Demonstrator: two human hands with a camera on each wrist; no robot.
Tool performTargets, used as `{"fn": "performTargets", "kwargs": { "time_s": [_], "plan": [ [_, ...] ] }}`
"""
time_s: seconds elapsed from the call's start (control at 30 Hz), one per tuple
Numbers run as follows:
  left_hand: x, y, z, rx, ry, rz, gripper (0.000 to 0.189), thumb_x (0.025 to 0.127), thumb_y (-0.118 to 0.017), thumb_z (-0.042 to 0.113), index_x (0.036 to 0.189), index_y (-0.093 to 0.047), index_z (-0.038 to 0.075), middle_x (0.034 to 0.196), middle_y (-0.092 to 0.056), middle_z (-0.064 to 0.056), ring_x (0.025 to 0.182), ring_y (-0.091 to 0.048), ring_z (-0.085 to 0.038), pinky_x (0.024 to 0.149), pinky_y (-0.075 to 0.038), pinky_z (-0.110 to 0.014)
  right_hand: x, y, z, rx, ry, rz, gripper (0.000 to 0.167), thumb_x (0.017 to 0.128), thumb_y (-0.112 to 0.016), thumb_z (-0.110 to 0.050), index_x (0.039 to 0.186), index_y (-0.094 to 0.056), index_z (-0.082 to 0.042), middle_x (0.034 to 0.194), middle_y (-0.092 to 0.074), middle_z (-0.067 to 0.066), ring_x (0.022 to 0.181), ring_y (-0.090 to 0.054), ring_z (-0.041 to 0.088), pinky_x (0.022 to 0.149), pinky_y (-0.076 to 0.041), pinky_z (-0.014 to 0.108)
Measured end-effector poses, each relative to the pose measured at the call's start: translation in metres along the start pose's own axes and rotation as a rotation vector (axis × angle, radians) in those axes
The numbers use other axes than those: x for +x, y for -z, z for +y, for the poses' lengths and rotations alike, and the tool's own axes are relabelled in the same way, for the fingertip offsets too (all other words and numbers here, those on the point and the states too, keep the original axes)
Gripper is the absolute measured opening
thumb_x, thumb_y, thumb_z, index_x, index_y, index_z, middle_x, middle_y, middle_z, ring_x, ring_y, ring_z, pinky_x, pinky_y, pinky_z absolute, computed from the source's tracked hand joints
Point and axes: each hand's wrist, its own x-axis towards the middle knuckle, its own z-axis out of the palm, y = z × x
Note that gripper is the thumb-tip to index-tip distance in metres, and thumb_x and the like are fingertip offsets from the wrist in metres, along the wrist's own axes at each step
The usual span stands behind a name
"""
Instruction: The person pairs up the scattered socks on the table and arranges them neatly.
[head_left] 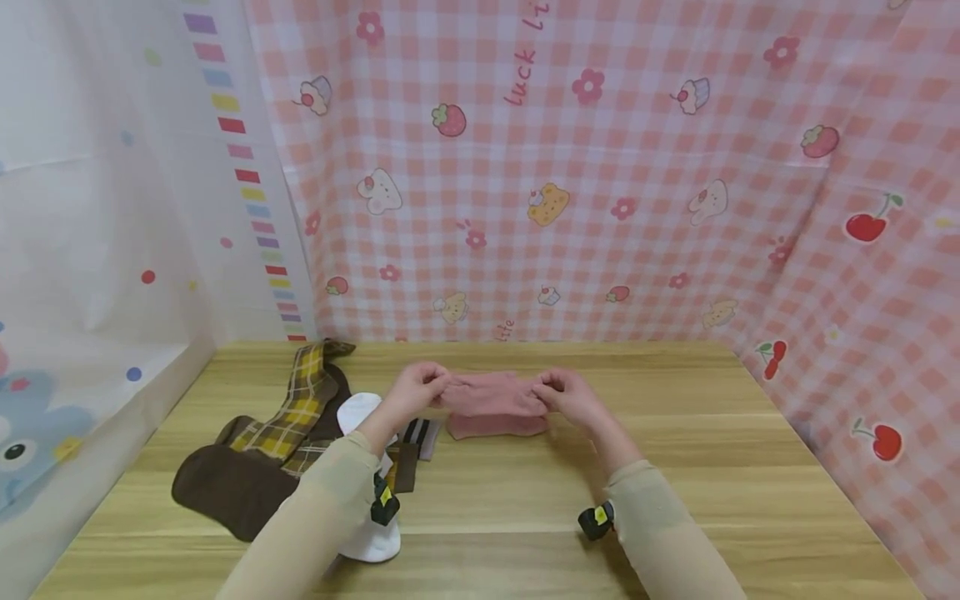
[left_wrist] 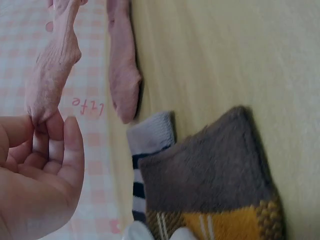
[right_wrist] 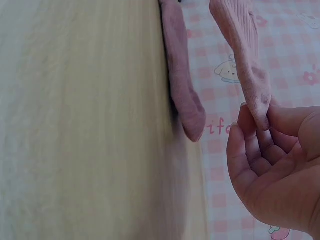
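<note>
Stretched sideways between both hands is a pink sock (head_left: 492,395), raised over the wooden table. My left hand (head_left: 414,395) pinches one end of it between thumb and fingertips. At the other end, my right hand (head_left: 576,400) pinches it the same way, and ribbed knit shows in the right wrist view on the held sock (right_wrist: 247,55). A second pink sock (head_left: 498,427) lies flat on the table just below, seen lengthwise in the left wrist view as a lying sock (left_wrist: 124,65).
Left of the hands lies a spread of socks: a dark brown one (head_left: 228,492), a yellow plaid one (head_left: 300,400), white ones (head_left: 358,410) and a striped grey one (left_wrist: 152,135). A brown cuff (left_wrist: 205,170) is nearest the left wrist. Checked curtain (head_left: 480,192) hangs behind the table.
</note>
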Motion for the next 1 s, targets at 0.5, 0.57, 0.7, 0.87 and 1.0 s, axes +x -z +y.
{"fn": "performTargets", "kwargs": {
  "time_s": [0.5,0.57,0.7,0.87,1.0],
  "plan": [
    [0.001,-0.019,-0.012,0.193,0.086,0.028,0.011,0.096,-0.061,0.003,0.09,-0.067,-0.004,0.078,-0.064,-0.006,0.063,-0.059,-0.013,0.058,-0.053,-0.026,0.003,-0.007,0.017,-0.135,-0.012,0.001,0.011,0.098,-0.058,-0.003,0.097,-0.067,0.004,0.088,-0.065,0.007,0.08,-0.056,0.016,0.07,-0.047,0.026],
    [0.001,-0.02,-0.013,0.189,0.104,0.015,0.011,0.096,-0.06,0.002,0.089,-0.066,-0.004,0.078,-0.064,-0.007,0.063,-0.059,-0.014,0.058,-0.054,-0.027,0.004,-0.008,0.019,-0.192,0.005,0.002,0.011,0.098,-0.06,-0.004,0.097,-0.068,0.003,0.087,-0.065,0.006,0.079,-0.055,0.016,0.07,-0.047,0.027],
    [0.0,-0.022,-0.013,0.179,0.142,-0.006,0.012,0.096,-0.058,0.001,0.089,-0.065,-0.005,0.078,-0.063,-0.008,0.064,-0.06,-0.015,0.059,-0.056,-0.029,0.005,-0.011,0.022,-0.276,0.013,0.027,0.009,0.096,-0.063,-0.007,0.096,-0.069,0.0,0.086,-0.065,0.004,0.081,-0.056,0.016,0.073,-0.047,0.029],
    [0.0,-0.022,-0.012,0.302,0.124,0.011,0.011,0.094,-0.062,0.003,0.086,-0.065,-0.002,0.078,-0.062,-0.007,0.065,-0.058,-0.015,0.057,-0.055,-0.028,0.005,-0.013,0.022,-0.34,0.024,0.056,0.007,0.095,-0.065,-0.007,0.094,-0.069,-0.002,0.085,-0.065,0.003,0.081,-0.056,0.017,0.075,-0.048,0.032],
    [0.001,-0.023,-0.011,0.434,0.108,0.023,0.014,0.093,-0.063,0.006,0.081,-0.063,0.001,0.075,-0.061,-0.005,0.061,-0.057,-0.016,0.055,-0.051,-0.028,0.005,-0.015,0.02,-0.377,0.032,0.06,0.009,0.095,-0.065,-0.009,0.095,-0.07,-0.001,0.086,-0.066,0.004,0.081,-0.057,0.018,0.076,-0.049,0.035]
  ]
}}
